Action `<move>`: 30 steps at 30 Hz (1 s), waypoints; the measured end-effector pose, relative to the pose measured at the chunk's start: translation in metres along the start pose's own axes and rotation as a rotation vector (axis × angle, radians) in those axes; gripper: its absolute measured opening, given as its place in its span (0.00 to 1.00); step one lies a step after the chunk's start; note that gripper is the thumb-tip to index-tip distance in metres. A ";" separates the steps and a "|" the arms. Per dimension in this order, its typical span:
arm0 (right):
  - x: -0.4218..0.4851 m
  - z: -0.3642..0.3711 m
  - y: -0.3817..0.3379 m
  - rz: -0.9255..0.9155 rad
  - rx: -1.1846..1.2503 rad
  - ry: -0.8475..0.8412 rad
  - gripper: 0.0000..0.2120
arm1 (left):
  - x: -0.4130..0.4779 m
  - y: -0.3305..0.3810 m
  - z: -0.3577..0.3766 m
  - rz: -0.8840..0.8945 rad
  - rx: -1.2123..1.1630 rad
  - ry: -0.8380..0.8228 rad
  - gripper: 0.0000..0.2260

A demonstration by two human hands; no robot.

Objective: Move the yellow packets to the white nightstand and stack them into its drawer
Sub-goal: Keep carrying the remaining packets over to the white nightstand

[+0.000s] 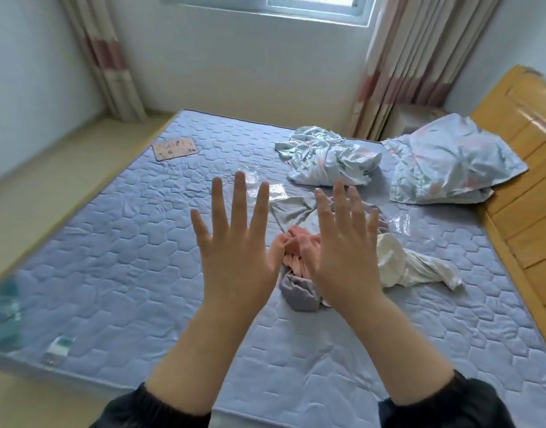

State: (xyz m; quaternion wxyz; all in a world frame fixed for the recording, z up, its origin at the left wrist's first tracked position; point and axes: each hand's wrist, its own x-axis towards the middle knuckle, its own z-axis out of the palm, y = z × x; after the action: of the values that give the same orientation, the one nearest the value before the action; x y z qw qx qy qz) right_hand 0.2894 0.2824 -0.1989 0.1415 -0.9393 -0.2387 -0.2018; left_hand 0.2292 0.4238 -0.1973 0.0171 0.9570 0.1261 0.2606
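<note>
Both the left hand (234, 242) and right hand (345, 251) are held open, empty; no yellow packets are seen, so clothes (296, 248) could be grabbed instead.

I note clothes (299, 257) mid-mattress (126, 273) (heaped), pillow (450, 162) right against the headboard (525, 149), window (296, 4) behind.

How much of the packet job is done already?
Nothing looks done yet. Both hands are empty: the left hand and right hand are spread open above the blue mattress, holding nothing. No yellow packets or white nightstand can be made out here, only a pile of clothes and a pillow. So finding, carrying and stacking the packets is all left.
</note>
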 end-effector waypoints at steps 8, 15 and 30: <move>0.027 0.035 -0.128 -0.128 0.016 -0.041 0.31 | -0.009 -0.130 -0.022 -0.098 0.054 0.031 0.30; 0.033 0.071 -0.314 -0.175 0.047 -0.042 0.31 | -0.035 -0.320 -0.063 -0.084 0.117 0.034 0.30; 0.122 0.159 -0.582 -0.135 0.055 -0.022 0.32 | 0.016 -0.610 -0.068 -0.046 0.118 -0.002 0.29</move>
State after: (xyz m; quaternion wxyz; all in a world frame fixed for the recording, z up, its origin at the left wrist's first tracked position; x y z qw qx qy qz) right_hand 0.1427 0.8800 -0.1855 0.1508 -0.9189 -0.3084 -0.1942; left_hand 0.0667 1.0155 -0.1906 -0.0334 0.9535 0.1633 0.2513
